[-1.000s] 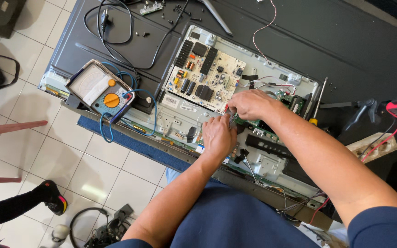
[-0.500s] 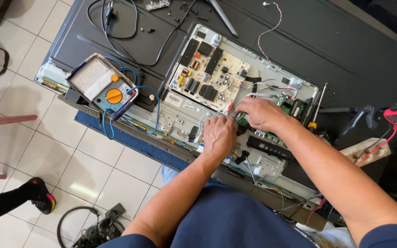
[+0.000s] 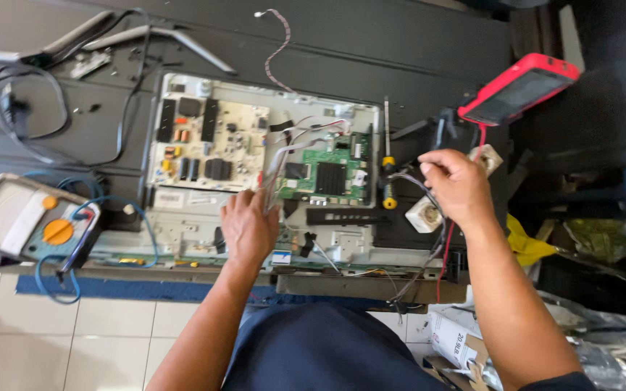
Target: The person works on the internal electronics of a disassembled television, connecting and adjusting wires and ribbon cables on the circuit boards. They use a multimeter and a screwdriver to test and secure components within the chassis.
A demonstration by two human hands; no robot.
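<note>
Fingers of the right hand (image 3: 456, 187) pinch probe leads (image 3: 440, 250) at centre right; left hand (image 3: 249, 226) fingers, curled, grip unclear, rest beside the green board (image 3: 327, 174). Leads should stay clear of components.

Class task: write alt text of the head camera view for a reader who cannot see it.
A person's left hand rests on an opened flat screen's metal back beside a green circuit board, while the right hand grips dark cables. A meter lies left.
</note>
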